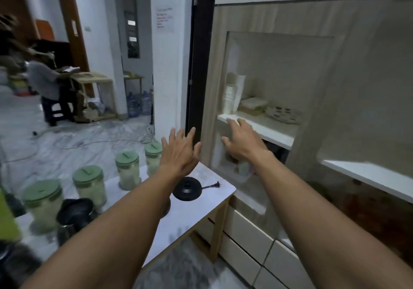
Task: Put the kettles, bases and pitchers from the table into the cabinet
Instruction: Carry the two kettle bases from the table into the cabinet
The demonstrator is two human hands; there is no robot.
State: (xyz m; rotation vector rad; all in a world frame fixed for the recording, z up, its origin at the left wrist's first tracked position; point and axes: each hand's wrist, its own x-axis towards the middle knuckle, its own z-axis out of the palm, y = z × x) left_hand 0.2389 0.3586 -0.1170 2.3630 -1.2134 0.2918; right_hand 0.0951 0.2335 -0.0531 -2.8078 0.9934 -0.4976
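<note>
A round black kettle base with a short cord and plug lies near the right end of the white table. At the table's left front stands a dark metal kettle, its top open. My left hand is raised above the base, fingers spread, holding nothing. My right hand reaches with fingers apart to the front edge of the white shelf in the cabinet, also holding nothing. Whether the fingers touch the shelf I cannot tell.
Several green-lidded jars stand in a row along the table's far edge. Stacked cups, boxes and a plate sit on the cabinet shelf. White drawers lie below. A person sits on a stool far left; water bottles stand on the floor.
</note>
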